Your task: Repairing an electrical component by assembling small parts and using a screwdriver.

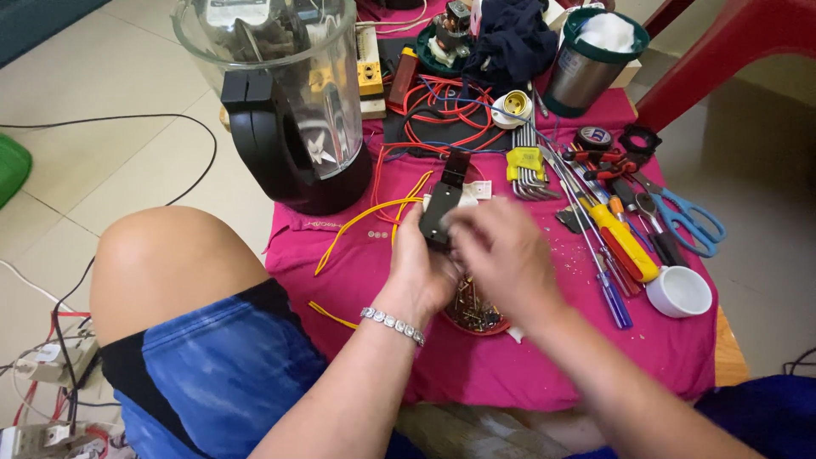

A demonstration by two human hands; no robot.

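My left hand (422, 270) grips a small black part (444, 208) above the desk (544, 357); right hand (501, 255), blurred, pinches at it. Risk: slipping into the screw dish (476, 314) directly below.

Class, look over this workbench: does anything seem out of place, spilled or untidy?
Yes. Pale crumbs are scattered on the pink cloth near the screwdrivers, and red wires lie tangled behind the black part that the left hand holds.

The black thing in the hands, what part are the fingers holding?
The left hand grips the black part by its lower end. The right hand touches its side; blurred.
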